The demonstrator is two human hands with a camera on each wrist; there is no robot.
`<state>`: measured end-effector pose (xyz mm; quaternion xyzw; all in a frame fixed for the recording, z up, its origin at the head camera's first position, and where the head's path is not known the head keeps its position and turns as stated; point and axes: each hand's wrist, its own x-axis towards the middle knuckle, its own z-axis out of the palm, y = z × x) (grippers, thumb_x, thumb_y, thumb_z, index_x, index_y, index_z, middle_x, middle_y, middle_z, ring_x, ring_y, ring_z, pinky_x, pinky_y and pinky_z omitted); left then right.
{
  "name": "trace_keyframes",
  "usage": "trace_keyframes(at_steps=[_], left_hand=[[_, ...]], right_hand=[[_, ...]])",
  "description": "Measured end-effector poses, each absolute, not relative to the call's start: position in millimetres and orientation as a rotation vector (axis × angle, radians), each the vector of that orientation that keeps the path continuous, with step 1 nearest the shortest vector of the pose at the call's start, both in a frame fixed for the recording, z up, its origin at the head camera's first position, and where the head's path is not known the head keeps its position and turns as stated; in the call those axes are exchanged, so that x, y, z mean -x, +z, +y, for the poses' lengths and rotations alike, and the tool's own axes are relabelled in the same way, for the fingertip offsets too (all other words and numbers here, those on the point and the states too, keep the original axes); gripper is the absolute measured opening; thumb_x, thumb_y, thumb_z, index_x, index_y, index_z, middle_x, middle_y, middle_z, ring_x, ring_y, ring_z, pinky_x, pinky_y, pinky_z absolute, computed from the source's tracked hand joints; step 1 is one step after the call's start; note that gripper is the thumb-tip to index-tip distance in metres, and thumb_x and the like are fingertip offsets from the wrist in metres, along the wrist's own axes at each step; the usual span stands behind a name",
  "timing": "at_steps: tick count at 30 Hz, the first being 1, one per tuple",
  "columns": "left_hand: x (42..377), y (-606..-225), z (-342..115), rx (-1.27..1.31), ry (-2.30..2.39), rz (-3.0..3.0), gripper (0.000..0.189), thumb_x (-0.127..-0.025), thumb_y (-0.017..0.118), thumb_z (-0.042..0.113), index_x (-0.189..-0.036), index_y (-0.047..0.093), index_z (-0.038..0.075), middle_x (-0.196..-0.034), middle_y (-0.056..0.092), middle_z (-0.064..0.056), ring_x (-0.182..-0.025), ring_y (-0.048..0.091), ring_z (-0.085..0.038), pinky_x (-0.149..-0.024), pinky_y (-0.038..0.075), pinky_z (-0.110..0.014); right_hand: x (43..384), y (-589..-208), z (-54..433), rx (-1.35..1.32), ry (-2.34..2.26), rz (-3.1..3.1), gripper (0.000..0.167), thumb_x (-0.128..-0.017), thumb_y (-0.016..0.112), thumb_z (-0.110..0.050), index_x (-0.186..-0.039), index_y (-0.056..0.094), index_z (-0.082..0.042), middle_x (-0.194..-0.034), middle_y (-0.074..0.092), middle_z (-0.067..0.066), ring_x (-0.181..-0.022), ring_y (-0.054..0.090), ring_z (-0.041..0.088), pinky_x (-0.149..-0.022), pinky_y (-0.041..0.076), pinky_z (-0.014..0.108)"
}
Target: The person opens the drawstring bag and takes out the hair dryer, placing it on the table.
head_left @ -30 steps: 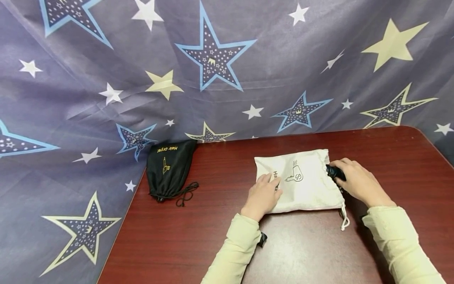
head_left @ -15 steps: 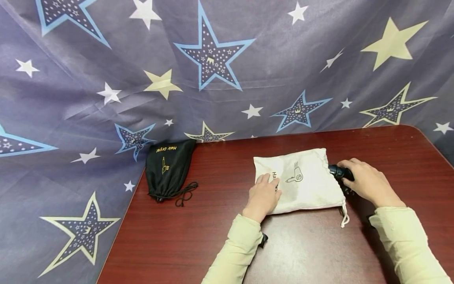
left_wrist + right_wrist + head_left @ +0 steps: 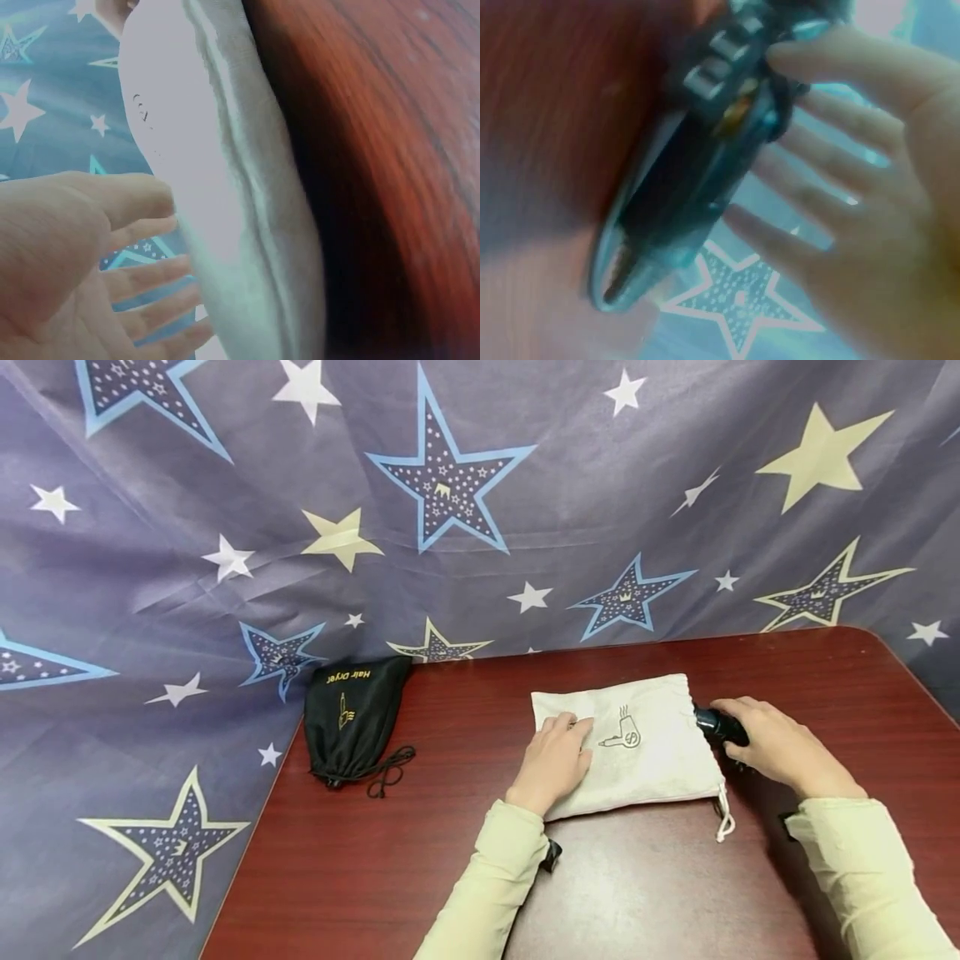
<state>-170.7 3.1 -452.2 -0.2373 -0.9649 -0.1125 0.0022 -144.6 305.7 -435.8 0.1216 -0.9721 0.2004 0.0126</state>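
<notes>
A white drawstring bag (image 3: 656,756) printed with a hair dryer drawing lies flat on the table. My left hand (image 3: 551,764) rests on its left end, fingers fairly straight and covering the printed words. In the left wrist view, the thumb and fingertips meet the bulging side of the bag (image 3: 225,195). At the bag's mouth on the right, the black handle of a hair dryer (image 3: 716,727) sticks out; the rest is hidden inside. My right hand (image 3: 783,747) grips that handle. Grey switches and a looped cord show on the hair dryer (image 3: 682,180) in the right wrist view.
A black drawstring pouch (image 3: 352,718) lettered "Hair Dryer" lies at the table's back left, its cord trailing right. The white bag's drawstring (image 3: 724,818) hangs at its lower right corner. Behind the red-brown table (image 3: 360,868) hangs a star-patterned cloth (image 3: 480,585).
My right hand has moved a little right, and more of the handle shows outside the bag. My left hand has shifted slightly and now covers the printed words.
</notes>
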Motion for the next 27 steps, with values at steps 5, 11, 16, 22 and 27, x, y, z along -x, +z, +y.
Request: trace_keyframes(at_steps=[5, 11, 16, 22, 27], left_hand=[[174.1, -456.0, 6.5, 0.849, -0.365, -3.026, 0.048, -0.097, 0.058, 0.029, -0.144, 0.053, 0.021, -0.147, 0.049, -0.007, -0.135, 0.045, -0.027, -0.106, 0.044, -0.041], [170.7, -461.8, 4.7, 0.852, -0.307, -3.1, 0.046, -0.098, 0.058, 0.032, -0.143, 0.055, 0.02, -0.151, 0.047, -0.008, -0.141, 0.042, -0.028, -0.113, 0.037, -0.039], [165.4, -463.6, 2.0, 0.818, -0.263, -3.114, 0.046, -0.097, 0.061, 0.032, -0.141, 0.057, 0.018, -0.15, 0.048, -0.008, -0.141, 0.042, -0.028, -0.114, 0.036, -0.039], [164.0, -465.4, 2.0, 0.753, -0.25, -3.151, 0.048, -0.096, 0.062, 0.034, -0.143, 0.055, 0.021, -0.152, 0.046, -0.006, -0.142, 0.04, -0.026, -0.114, 0.037, -0.04], [166.0, -463.4, 3.4, 0.734, -0.267, -3.161, 0.049, -0.096, 0.063, 0.034, -0.142, 0.056, 0.022, -0.152, 0.046, -0.005, -0.143, 0.039, -0.025, -0.113, 0.037, -0.041]], right_hand=[[146.4, -436.7, 294.3, -0.411, 0.588, -3.027, 0.052, -0.084, 0.073, -0.007, -0.132, 0.055, 0.001, -0.124, 0.058, 0.027, -0.113, 0.056, 0.048, -0.078, 0.048, 0.068], [146.7, -441.7, 290.3, -0.377, 0.564, -2.986, 0.043, -0.087, 0.072, -0.007, -0.127, 0.058, 0.001, -0.121, 0.058, 0.025, -0.106, 0.06, 0.048, -0.073, 0.049, 0.068], [143.4, -441.9, 290.9, -0.342, 0.583, -2.99, 0.043, -0.087, 0.072, -0.009, -0.127, 0.059, -0.001, -0.121, 0.058, 0.022, -0.106, 0.061, 0.047, -0.073, 0.048, 0.068], [139.4, -440.5, 296.0, -0.308, 0.58, -2.983, 0.042, -0.086, 0.073, -0.009, -0.125, 0.061, -0.001, -0.121, 0.059, 0.022, -0.103, 0.062, 0.049, -0.069, 0.048, 0.067], [137.0, -439.0, 298.5, -0.272, 0.59, -2.967, 0.042, -0.086, 0.074, -0.01, -0.125, 0.061, -0.001, -0.121, 0.059, 0.022, -0.102, 0.062, 0.051, -0.066, 0.048, 0.066]])
